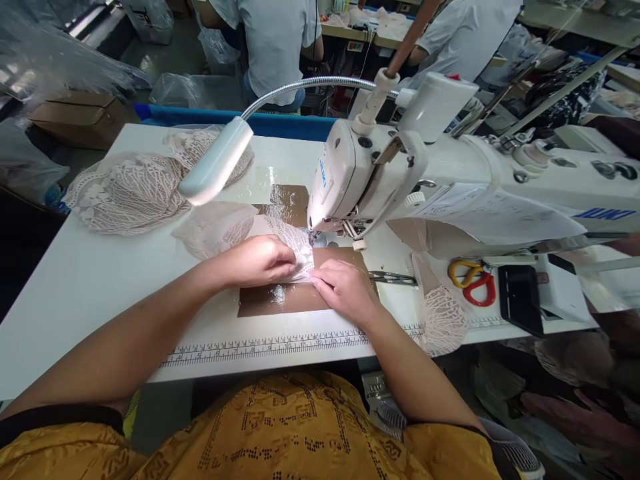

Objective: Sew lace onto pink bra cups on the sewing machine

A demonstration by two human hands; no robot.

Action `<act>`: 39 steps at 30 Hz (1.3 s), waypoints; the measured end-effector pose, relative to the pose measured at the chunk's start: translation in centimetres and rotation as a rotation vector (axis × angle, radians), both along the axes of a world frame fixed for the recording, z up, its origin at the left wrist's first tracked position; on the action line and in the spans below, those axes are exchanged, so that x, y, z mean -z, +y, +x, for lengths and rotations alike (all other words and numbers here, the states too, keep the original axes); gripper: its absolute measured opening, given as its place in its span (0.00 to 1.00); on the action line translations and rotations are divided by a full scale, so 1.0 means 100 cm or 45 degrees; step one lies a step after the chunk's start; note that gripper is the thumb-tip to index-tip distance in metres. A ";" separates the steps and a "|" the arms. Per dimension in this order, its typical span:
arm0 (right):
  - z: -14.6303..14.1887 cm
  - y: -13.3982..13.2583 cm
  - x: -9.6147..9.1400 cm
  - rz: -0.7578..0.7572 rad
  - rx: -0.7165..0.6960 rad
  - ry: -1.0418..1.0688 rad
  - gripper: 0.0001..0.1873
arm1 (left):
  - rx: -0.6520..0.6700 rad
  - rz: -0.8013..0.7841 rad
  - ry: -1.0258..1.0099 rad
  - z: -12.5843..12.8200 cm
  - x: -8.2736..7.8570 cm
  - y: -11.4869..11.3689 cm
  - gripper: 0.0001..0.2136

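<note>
My left hand (260, 261) and my right hand (345, 288) meet in front of the needle of a white sewing machine (380, 173). Both pinch a piece of pale lace fabric (295, 248) that lies on a glossy brown plate (285, 297). The fingers of each hand are curled and pressed on the lace edge. The lace runs back and left from my hands toward the needle area (316, 237). A padded lace cup (215, 227) attached to it rests left of the machine head.
A stack of lace cups (125, 193) sits at the table's far left, under a gooseneck lamp (216, 163). Tweezers (393, 277), red and yellow scissors (473, 283) and a black device (520, 299) lie right. A ruler strip (270, 347) lines the front edge. Two people sit beyond the table.
</note>
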State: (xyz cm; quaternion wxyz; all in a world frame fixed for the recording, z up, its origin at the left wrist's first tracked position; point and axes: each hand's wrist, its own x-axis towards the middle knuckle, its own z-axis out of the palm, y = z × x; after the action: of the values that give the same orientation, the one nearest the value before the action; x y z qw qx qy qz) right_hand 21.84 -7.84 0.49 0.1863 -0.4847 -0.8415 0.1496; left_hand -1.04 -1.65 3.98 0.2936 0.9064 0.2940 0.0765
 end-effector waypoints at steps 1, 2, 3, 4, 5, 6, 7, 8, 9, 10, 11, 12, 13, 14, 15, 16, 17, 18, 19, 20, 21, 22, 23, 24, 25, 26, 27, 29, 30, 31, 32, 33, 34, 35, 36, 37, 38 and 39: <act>-0.001 -0.001 -0.001 -0.005 0.005 -0.013 0.10 | 0.007 0.097 -0.010 0.003 0.003 -0.001 0.13; -0.001 -0.002 -0.001 -0.006 0.008 -0.024 0.10 | 0.010 0.179 -0.026 0.006 0.008 -0.003 0.14; -0.002 -0.002 -0.001 -0.003 0.008 -0.035 0.10 | 0.013 0.252 -0.047 0.009 0.012 -0.005 0.14; -0.002 -0.002 -0.001 0.004 0.009 -0.046 0.10 | 0.016 0.319 -0.064 0.012 0.017 -0.006 0.15; -0.002 -0.002 -0.001 0.013 0.012 -0.058 0.11 | 0.020 0.382 -0.071 0.014 0.022 -0.008 0.15; -0.002 -0.002 -0.001 0.019 0.015 -0.069 0.11 | 0.024 0.443 -0.065 0.017 0.025 -0.010 0.15; -0.003 -0.002 0.000 0.023 0.018 -0.075 0.12 | 0.026 0.499 -0.048 0.018 0.028 -0.011 0.14; -0.003 -0.002 0.000 0.023 0.020 -0.077 0.12 | 0.023 0.545 -0.022 0.020 0.030 -0.012 0.14; -0.003 -0.002 0.001 0.024 0.020 -0.076 0.12 | 0.017 0.577 0.006 0.020 0.031 -0.013 0.15; -0.003 -0.002 0.002 0.027 0.022 -0.074 0.12 | 0.010 0.600 0.033 0.021 0.032 -0.013 0.15; -0.003 -0.001 0.003 0.034 0.025 -0.075 0.12 | 0.005 0.620 0.054 0.021 0.033 -0.012 0.16; -0.003 -0.001 0.004 0.042 0.031 -0.079 0.12 | 0.004 0.639 0.072 0.022 0.033 -0.011 0.16; -0.003 0.000 0.005 0.051 0.039 -0.085 0.12 | 0.007 0.655 0.085 0.022 0.034 -0.009 0.17; -0.003 0.001 0.006 0.060 0.047 -0.091 0.11 | 0.018 0.669 0.095 0.022 0.034 -0.007 0.18; -0.003 0.002 0.006 0.067 0.057 -0.098 0.11 | 0.031 0.681 0.101 0.021 0.034 -0.005 0.19; -0.003 0.003 0.007 0.075 0.062 -0.105 0.11 | 0.042 0.692 0.108 0.021 0.034 -0.003 0.19; -0.003 0.003 0.008 0.083 0.065 -0.114 0.11 | 0.049 0.702 0.117 0.021 0.034 -0.002 0.20; -0.003 0.004 0.008 0.091 0.065 -0.126 0.11 | 0.050 0.713 0.128 0.020 0.034 -0.001 0.20; -0.003 0.004 0.008 0.100 0.063 -0.140 0.11 | 0.049 0.724 0.141 0.019 0.034 -0.001 0.20; -0.002 0.004 0.008 0.109 0.062 -0.153 0.11 | 0.048 0.732 0.151 0.019 0.034 -0.001 0.19; -0.002 0.004 0.008 0.116 0.060 -0.163 0.11 | 0.050 0.734 0.158 0.018 0.033 -0.002 0.19; -0.001 0.003 0.007 0.123 0.056 -0.170 0.11 | 0.053 0.732 0.160 0.017 0.033 -0.003 0.18; -0.001 0.003 0.007 0.129 0.053 -0.174 0.11 | 0.055 0.728 0.157 0.017 0.033 -0.004 0.18; -0.001 0.002 0.006 0.134 0.049 -0.176 0.11 | 0.052 0.726 0.152 0.016 0.033 -0.005 0.17; 0.000 0.002 0.006 0.139 0.045 -0.178 0.11 | 0.045 0.726 0.146 0.016 0.034 -0.006 0.17; 0.000 0.001 0.005 0.141 0.042 -0.182 0.11 | 0.037 0.729 0.141 0.016 0.034 -0.007 0.16; 0.000 0.001 0.005 0.144 0.043 -0.187 0.11 | 0.031 0.733 0.136 0.016 0.034 -0.007 0.16; 0.000 0.001 0.005 0.142 0.052 -0.199 0.11 | 0.027 0.740 0.130 0.016 0.034 -0.006 0.16; -0.001 0.002 0.006 0.138 0.058 -0.207 0.11 | 0.024 0.745 0.129 0.016 0.035 -0.005 0.16; -0.002 0.002 0.006 0.134 0.066 -0.215 0.12 | 0.021 0.752 0.131 0.016 0.035 -0.004 0.16; -0.002 0.003 0.006 0.128 0.073 -0.224 0.12 | 0.013 0.760 0.134 0.017 0.035 -0.003 0.16; -0.003 0.005 0.006 0.121 0.079 -0.234 0.12 | 0.000 0.771 0.140 0.017 0.036 -0.002 0.16; -0.004 0.006 0.007 0.113 0.085 -0.247 0.12 | -0.016 0.781 0.149 0.017 0.036 -0.001 0.16; -0.005 0.008 0.007 0.109 0.093 -0.263 0.13 | -0.031 0.790 0.159 0.017 0.037 0.001 0.16; -0.006 0.009 0.007 0.105 0.097 -0.281 0.14 | -0.048 0.796 0.169 0.017 0.038 0.002 0.16; -0.007 0.011 0.007 0.102 0.103 -0.298 0.15 | -0.069 0.800 0.178 0.017 0.039 0.003 0.16; -0.008 0.012 0.007 0.102 0.110 -0.312 0.16 | -0.089 0.802 0.186 0.017 0.040 0.004 0.17; -0.009 0.013 0.007 0.104 0.120 -0.321 0.17 | -0.111 0.803 0.191 0.017 0.041 0.005 0.17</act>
State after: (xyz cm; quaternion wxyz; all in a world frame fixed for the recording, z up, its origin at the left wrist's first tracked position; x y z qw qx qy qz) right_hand 20.90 -6.54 -0.23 0.1055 -0.5307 -0.8398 0.0439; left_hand 0.61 -1.19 -0.09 -0.0279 0.9423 0.3151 0.1092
